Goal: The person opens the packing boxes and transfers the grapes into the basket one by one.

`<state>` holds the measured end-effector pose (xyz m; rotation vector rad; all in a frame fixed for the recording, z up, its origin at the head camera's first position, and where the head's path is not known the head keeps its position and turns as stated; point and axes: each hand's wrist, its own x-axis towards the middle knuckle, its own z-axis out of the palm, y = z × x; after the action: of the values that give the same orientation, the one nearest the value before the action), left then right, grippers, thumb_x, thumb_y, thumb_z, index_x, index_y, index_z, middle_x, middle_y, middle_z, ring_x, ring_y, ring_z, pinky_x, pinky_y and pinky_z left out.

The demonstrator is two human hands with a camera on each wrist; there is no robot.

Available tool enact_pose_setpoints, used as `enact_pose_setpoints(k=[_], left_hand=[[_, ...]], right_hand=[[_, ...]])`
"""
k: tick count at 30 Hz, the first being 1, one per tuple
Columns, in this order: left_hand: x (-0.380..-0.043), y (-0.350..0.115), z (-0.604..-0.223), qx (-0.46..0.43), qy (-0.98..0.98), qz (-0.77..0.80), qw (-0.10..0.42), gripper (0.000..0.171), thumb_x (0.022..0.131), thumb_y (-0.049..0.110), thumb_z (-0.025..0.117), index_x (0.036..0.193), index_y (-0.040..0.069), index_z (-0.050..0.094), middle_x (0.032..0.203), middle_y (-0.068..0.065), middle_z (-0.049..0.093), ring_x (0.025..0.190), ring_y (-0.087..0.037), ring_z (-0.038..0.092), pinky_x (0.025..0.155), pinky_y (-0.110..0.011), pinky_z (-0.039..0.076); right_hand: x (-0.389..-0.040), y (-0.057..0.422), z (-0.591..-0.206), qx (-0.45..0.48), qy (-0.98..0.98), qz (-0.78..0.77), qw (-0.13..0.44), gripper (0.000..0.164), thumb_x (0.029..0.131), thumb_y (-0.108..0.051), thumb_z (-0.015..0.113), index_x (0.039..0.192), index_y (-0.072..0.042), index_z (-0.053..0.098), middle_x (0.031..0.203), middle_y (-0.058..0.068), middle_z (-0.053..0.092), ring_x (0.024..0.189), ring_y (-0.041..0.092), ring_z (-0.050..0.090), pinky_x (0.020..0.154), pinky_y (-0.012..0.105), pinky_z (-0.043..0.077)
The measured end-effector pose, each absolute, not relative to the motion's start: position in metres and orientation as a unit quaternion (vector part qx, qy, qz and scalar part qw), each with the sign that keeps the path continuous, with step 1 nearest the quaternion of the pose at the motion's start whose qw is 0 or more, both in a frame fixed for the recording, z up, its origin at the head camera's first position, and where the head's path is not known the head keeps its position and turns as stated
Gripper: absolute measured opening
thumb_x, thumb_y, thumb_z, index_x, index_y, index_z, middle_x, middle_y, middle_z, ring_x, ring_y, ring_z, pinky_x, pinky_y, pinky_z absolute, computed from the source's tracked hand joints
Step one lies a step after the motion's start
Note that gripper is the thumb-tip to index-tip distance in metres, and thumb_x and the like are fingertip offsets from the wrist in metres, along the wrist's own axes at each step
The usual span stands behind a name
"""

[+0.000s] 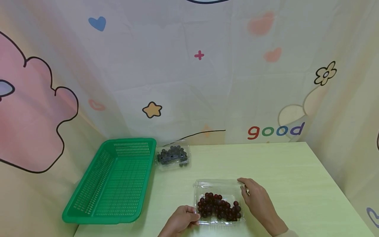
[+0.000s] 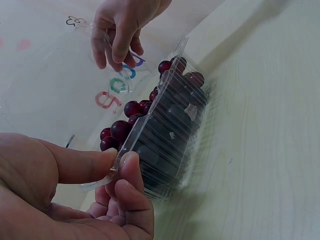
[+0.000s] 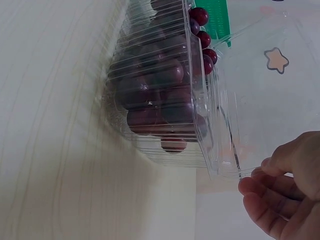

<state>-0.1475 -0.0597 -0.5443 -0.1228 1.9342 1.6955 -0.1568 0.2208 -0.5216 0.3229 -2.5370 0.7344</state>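
Note:
A clear plastic clamshell box [image 1: 217, 223] with dark red grapes [image 1: 219, 206] in it sits at the front of the table, its transparent lid [image 3: 255, 105] raised. My left hand [image 1: 182, 219] pinches the box's near left rim between thumb and fingers. In the left wrist view that rim lies between the thumb [image 2: 87, 166] and the curled forefinger. At the far right corner, my right hand [image 1: 260, 201] holds the lid's edge. The right wrist view has its thumb and fingertips [image 3: 248, 186] pinching that clear edge.
A green plastic basket [image 1: 145, 187] with perforated sides stands on the left of the table [image 1: 284, 164]. Beside its far right corner is another clear box [image 1: 187, 149] holding dark grapes [image 1: 173, 154]. A printed curtain [image 1: 183, 82] hangs behind the table.

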Motion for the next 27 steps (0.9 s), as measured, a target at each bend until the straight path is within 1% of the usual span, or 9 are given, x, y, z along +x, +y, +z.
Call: enact_pose_setpoints(k=[4, 13, 16, 22, 27], left_hand=[[-0.147, -0.060, -0.545, -0.041, 0.718, 0.637, 0.277, 0.007, 0.098, -0.001, 0.063, 0.093, -0.001, 0.058, 0.079, -0.004, 0.062, 0.067, -0.010, 0.059, 0.061, -0.020, 0.046], [-0.146, -0.060, -0.547, -0.035, 0.717, 0.641, 0.271, 0.010, 0.098, -0.002, 0.064, 0.090, 0.001, 0.058, 0.077, -0.003, 0.061, 0.066, -0.009, 0.059, 0.061, -0.019, 0.046], [-0.146, -0.060, -0.547, -0.035, 0.721, 0.638, 0.268, 0.009, 0.098, -0.002, 0.064, 0.091, 0.001, 0.059, 0.077, -0.003, 0.061, 0.066, -0.009, 0.059, 0.061, -0.019, 0.046], [-0.146, -0.059, -0.544, -0.039, 0.723, 0.635, 0.270, 0.008, 0.098, -0.002, 0.064, 0.092, 0.000, 0.059, 0.078, -0.004, 0.061, 0.067, -0.010, 0.059, 0.062, -0.020, 0.047], [-0.146, -0.059, -0.542, -0.042, 0.725, 0.630, 0.275, 0.007, 0.098, -0.002, 0.063, 0.092, -0.001, 0.059, 0.079, -0.004, 0.062, 0.068, -0.011, 0.060, 0.062, -0.020, 0.047]], right_hand=[[-0.160, 0.221, -0.523, 0.114, -0.925, 0.277, 0.234, 0.031, 0.085, 0.012, 0.075, 0.114, -0.001, 0.071, 0.097, 0.009, 0.072, 0.075, 0.017, 0.067, 0.059, 0.031, 0.055], [-0.164, 0.223, -0.525, 0.119, -0.915, 0.294, 0.248, 0.030, 0.084, 0.013, 0.075, 0.112, 0.001, 0.071, 0.094, 0.009, 0.072, 0.072, 0.017, 0.067, 0.058, 0.029, 0.054], [-0.166, 0.224, -0.525, 0.118, -0.913, 0.307, 0.243, 0.028, 0.085, 0.012, 0.075, 0.111, 0.001, 0.071, 0.094, 0.009, 0.073, 0.074, 0.018, 0.068, 0.059, 0.030, 0.055], [-0.170, 0.226, -0.525, 0.111, -0.911, 0.324, 0.228, 0.020, 0.090, 0.008, 0.074, 0.107, -0.001, 0.072, 0.088, 0.009, 0.073, 0.074, 0.017, 0.068, 0.060, 0.030, 0.056], [-0.174, 0.226, -0.524, 0.107, -0.913, 0.323, 0.225, 0.016, 0.088, 0.009, 0.074, 0.100, -0.001, 0.071, 0.084, 0.006, 0.072, 0.070, 0.017, 0.067, 0.057, 0.029, 0.054]])
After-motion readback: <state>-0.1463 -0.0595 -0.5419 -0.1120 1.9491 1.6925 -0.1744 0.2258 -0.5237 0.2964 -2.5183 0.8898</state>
